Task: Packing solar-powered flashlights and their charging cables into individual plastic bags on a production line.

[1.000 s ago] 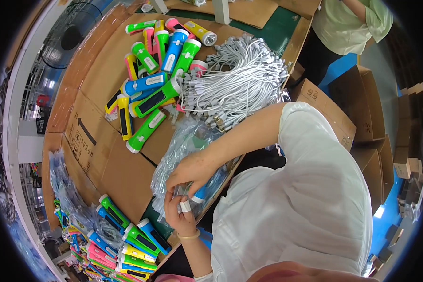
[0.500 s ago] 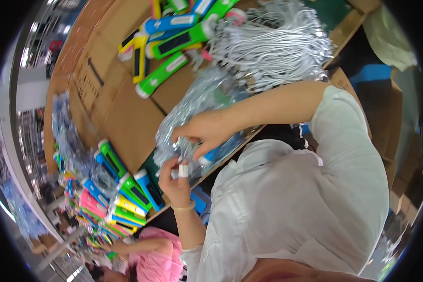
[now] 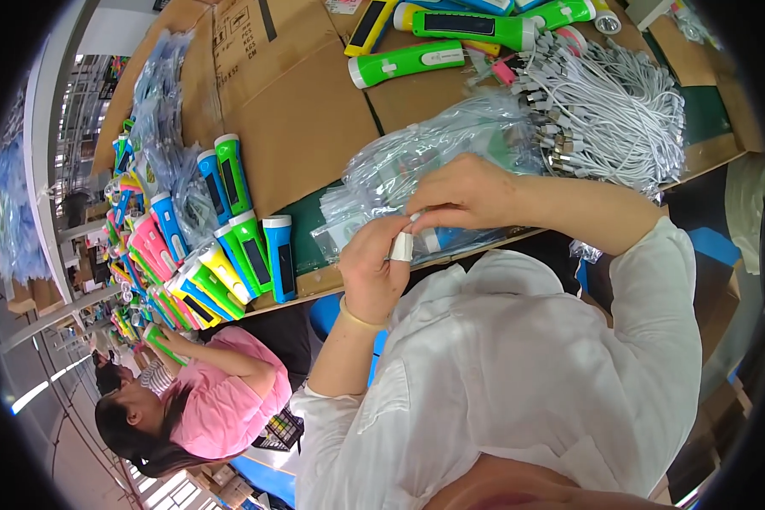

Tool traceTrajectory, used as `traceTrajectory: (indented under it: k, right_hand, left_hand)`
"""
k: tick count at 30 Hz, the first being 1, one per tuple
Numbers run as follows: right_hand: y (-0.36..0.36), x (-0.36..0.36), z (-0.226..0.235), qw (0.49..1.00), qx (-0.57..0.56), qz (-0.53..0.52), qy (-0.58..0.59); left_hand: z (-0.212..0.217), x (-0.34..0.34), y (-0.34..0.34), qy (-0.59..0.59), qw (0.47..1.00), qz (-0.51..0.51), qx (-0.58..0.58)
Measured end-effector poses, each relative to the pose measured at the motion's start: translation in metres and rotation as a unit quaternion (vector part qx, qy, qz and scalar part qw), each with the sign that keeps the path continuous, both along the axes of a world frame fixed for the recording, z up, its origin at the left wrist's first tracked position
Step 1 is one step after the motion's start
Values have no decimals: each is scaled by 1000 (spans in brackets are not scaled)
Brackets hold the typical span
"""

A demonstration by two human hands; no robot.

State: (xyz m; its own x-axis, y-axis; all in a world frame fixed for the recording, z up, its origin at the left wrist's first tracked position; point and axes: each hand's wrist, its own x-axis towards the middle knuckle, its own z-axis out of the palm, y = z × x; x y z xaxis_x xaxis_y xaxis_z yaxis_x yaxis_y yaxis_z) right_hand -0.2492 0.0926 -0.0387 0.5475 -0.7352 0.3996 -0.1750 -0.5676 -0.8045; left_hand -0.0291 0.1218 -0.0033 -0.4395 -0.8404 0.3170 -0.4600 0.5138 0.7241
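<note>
My left hand (image 3: 372, 265) is closed near the table's front edge. A small white piece (image 3: 402, 246) shows at its fingers; its kind is unclear. My right hand (image 3: 466, 194) meets the left one, its thumb and fingertips pinched together at the left fingertips. Whatever lies between them is too small to make out. Just beyond both hands lies a heap of clear plastic bags (image 3: 450, 132). To their right is a large bundle of white cables (image 3: 612, 115) with plugs at the ends.
Green flashlights (image 3: 408, 64) and others in blue and yellow lie at the back on cardboard (image 3: 289, 127). More colourful flashlights (image 3: 251, 255) crowd the left, beside a stack of plastic bags (image 3: 161, 110). A co-worker in pink (image 3: 229, 387) sits at the lower left, holding a green flashlight.
My view has shifted, so the table appears further right and the co-worker shows more fully. My right hand has come down to the left hand, and their fingertips now meet.
</note>
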Motion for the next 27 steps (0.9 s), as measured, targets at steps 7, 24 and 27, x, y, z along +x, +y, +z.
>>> traceTrajectory:
  k: [7,24,27]
  right_hand:
    - [-8,-15,12,996,-73,-40,20]
    - [-18,-37,8,978,49,-199,-22]
    - [-21,-38,13,976,65,-205,-32]
  left_hand:
    - [-10,17,-1,74,994,64,39]
    - [2,-36,20,46,983,-176,-9]
    - [-20,-89,35,-36,894,-371,249]
